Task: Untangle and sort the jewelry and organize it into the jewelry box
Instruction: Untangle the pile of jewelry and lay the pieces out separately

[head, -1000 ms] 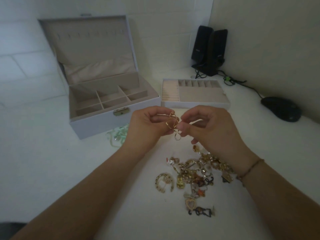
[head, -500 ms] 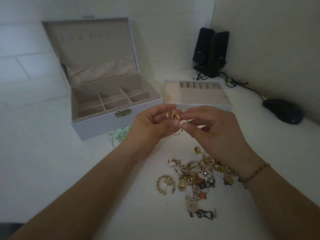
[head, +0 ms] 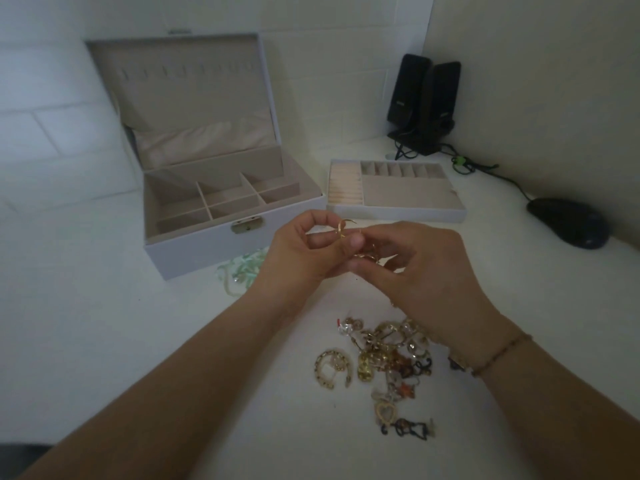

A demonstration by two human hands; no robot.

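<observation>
Head view, gold earrings [head: 349,237] pinched between left hand [head: 301,251], right hand [head: 422,268]

We see the left hand [head: 304,251] and right hand [head: 426,268] pinching tangled gold earrings [head: 349,237] above the jewelry pile [head: 391,355], the open jewelry box [head: 221,188] behind.

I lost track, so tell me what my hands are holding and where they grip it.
Both hands pinch small tangled gold earrings above the table: the left hand at the upper hook end, the right hand at the lower loops. The exact contact points are hidden by the fingers.
</observation>
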